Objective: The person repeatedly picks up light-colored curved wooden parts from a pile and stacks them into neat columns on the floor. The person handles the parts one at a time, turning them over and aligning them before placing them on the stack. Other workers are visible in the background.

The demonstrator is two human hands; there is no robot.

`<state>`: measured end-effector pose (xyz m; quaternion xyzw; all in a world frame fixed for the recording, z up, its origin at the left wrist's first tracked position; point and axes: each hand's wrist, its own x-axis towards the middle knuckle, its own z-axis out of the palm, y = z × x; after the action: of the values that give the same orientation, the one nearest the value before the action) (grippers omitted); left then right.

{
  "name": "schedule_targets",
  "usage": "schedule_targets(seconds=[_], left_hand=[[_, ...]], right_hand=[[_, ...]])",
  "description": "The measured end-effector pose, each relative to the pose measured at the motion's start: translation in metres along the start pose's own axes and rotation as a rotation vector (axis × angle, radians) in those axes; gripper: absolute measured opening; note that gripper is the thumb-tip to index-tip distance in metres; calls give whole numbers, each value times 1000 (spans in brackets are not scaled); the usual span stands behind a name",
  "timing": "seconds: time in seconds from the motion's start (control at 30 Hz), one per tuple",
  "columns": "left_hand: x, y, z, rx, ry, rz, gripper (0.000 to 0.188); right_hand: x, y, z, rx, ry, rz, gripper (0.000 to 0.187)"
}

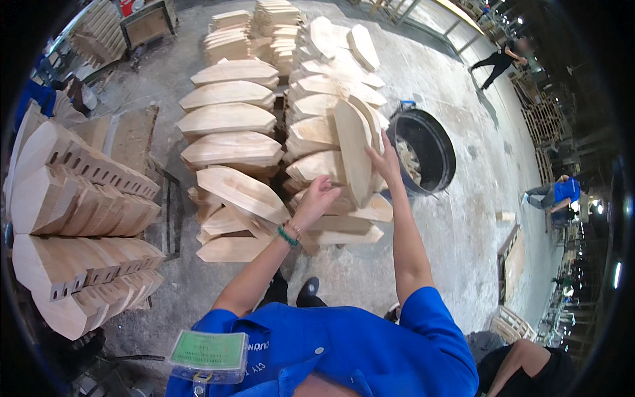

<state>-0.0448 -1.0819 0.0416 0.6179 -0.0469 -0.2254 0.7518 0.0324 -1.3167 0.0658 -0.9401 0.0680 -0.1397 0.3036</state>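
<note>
My right hand (387,163) grips the right edge of a pale wooden board (353,149) with pointed ends, thumb against its face. The board is tilted up over the right-hand stack, and a second board (368,112) stands close behind it; I cannot tell whether my fingers hold that one too. Just left of the lower part of the held board is my left hand (316,202), loosely bent with thumb and fingers apart and nothing in it. A green bead bracelet (288,236) circles that wrist. Similar boards (231,151) lie in overlapping rows on the left-hand stack.
A black round bin (433,142) with wood offcuts stands right of the stacks. Slotted wooden pieces (86,198) are piled at the left. Further stacks (228,36) rise at the back. One person (497,63) stands far right, another (562,192) nearer; someone's arm (522,364) shows at lower right.
</note>
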Motion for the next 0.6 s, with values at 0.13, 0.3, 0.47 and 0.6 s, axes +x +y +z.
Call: schedule_targets(seconds=[0.13,0.3,0.47,0.6], left_hand=[[37,-16,24,451,242,210,82],[48,3,59,463,294,118,82],[46,7,48,456,330,20,70],[41,26,59,580,313,-83,71]], right_hand=[[20,-28,16,459,-259,255,77],[10,-20,30,476,-345,334,86],[18,-20,12,735,-421,539,70],[17,2,-7,1243,-370,640,45]])
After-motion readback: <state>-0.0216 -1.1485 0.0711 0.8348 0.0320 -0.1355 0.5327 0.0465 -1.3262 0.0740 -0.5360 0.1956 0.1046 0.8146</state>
